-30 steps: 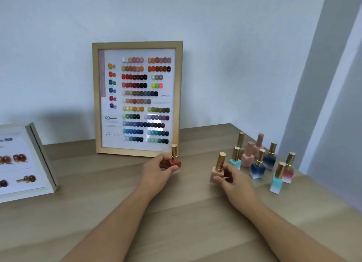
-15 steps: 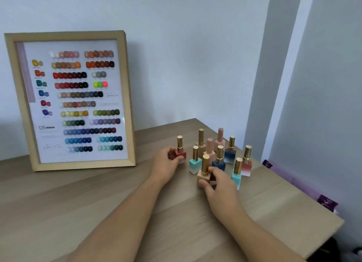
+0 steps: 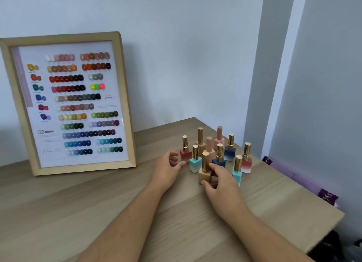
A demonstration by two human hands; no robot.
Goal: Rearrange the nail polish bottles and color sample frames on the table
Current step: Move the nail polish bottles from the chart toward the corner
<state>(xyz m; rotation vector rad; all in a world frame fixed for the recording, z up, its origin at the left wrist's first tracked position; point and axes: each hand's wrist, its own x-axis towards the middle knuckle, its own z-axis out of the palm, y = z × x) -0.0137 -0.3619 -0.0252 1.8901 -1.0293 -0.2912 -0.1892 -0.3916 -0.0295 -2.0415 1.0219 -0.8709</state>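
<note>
Several gold-capped nail polish bottles stand clustered near the table's far right corner. My right hand (image 3: 219,180) grips the beige bottle (image 3: 204,172) at the front of the cluster, with the bottle standing on the wood. My left hand (image 3: 168,168) is open just left of the red bottle (image 3: 185,151), its fingers apart and a small gap to the glass. A turquoise bottle (image 3: 195,161) stands between my two hands. A wooden color sample frame (image 3: 66,103) leans upright against the wall on the left.
The wooden table (image 3: 98,207) ends at a right edge close behind the bottles, and its corner lies at the lower right. Purple patterned fabric (image 3: 325,196) lies beyond that edge. A grey wall column rises behind the cluster.
My left hand has let go of the red bottle, which now stands at the cluster's left side. My right hand still holds the beige bottle. The view has shifted slightly closer.
</note>
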